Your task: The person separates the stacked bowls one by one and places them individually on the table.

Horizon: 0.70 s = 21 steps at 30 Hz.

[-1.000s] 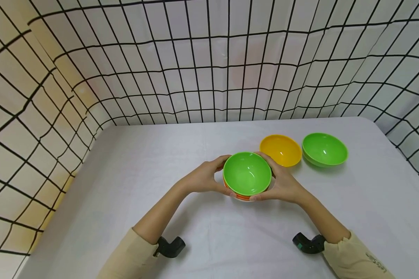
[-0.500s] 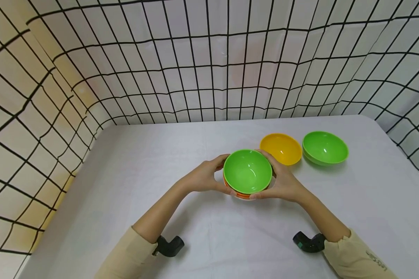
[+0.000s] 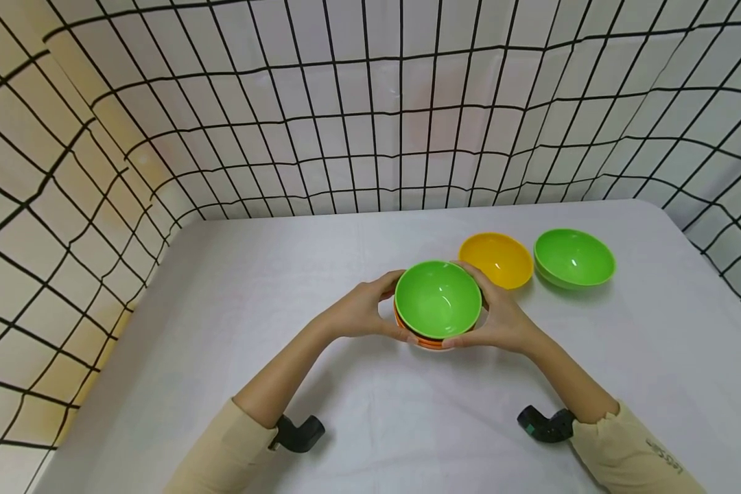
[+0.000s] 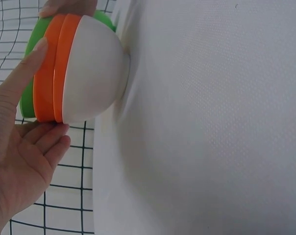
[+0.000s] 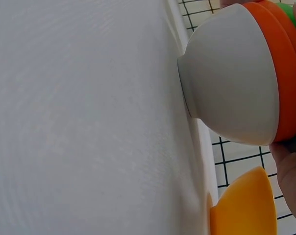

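Observation:
A nested stack of bowls stands in the middle of the head view, a green bowl [image 3: 438, 299] on top. In the left wrist view two orange rims [image 4: 49, 68] show below it, then a white bowl [image 4: 91, 71] at the bottom, its foot right at the cloth. My left hand [image 3: 373, 309] grips the stack's left side, thumb in front and fingers behind. Opposite it, my right hand [image 3: 500, 319] holds the right side the same way, fingers partly hidden behind the bowls. Both thumbs press near the front rims.
Just behind my right hand sits a yellow bowl [image 3: 497, 261], and a wider green bowl [image 3: 574, 258] stands to its right. White cloth [image 3: 272, 267] covers the table. Black netting [image 3: 401, 123] rises along the back and sides.
Both hands keep their hold on the stack of bowls. The whole scene sits slightly higher in the head view; the yellow and green bowls behind stay in place on the cloth.

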Each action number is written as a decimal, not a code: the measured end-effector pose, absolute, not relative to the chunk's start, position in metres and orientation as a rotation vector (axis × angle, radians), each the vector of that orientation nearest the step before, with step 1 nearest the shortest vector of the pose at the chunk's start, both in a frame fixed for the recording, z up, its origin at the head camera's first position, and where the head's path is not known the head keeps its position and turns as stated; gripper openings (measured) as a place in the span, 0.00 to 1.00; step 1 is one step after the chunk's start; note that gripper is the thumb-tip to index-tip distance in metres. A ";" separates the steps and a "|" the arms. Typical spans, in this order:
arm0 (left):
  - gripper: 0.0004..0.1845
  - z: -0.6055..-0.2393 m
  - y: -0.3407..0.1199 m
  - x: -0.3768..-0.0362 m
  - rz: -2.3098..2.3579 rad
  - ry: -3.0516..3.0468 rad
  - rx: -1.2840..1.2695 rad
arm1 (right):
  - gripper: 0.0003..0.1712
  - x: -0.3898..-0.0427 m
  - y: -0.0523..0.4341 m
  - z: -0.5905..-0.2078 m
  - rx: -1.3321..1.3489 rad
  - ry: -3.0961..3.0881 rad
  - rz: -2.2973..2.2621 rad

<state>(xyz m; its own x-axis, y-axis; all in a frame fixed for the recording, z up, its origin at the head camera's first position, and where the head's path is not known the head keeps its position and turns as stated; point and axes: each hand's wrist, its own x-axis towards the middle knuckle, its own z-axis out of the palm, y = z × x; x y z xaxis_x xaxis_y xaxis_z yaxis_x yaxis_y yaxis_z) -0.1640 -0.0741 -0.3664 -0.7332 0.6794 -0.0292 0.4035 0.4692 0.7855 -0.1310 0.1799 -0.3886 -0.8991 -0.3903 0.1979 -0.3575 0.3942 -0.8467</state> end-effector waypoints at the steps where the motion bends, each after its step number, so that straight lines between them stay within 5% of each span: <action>1: 0.52 -0.366 -0.074 -0.164 1.142 2.384 0.915 | 0.65 -0.131 0.180 -0.389 -0.700 2.596 -1.564; 21: 0.53 -0.367 -0.075 -0.166 1.145 2.371 0.907 | 0.66 -0.131 0.183 -0.388 -0.725 2.572 -1.665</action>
<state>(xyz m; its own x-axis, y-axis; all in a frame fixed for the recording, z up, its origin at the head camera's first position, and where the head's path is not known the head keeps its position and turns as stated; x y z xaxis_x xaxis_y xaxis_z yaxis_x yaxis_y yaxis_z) -0.1658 -0.0746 -0.3674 -0.7316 0.6807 -0.0382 0.3934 0.4672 0.7918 -0.1313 0.1829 -0.3882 -0.8940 -0.3725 0.2491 -0.3797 0.3345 -0.8625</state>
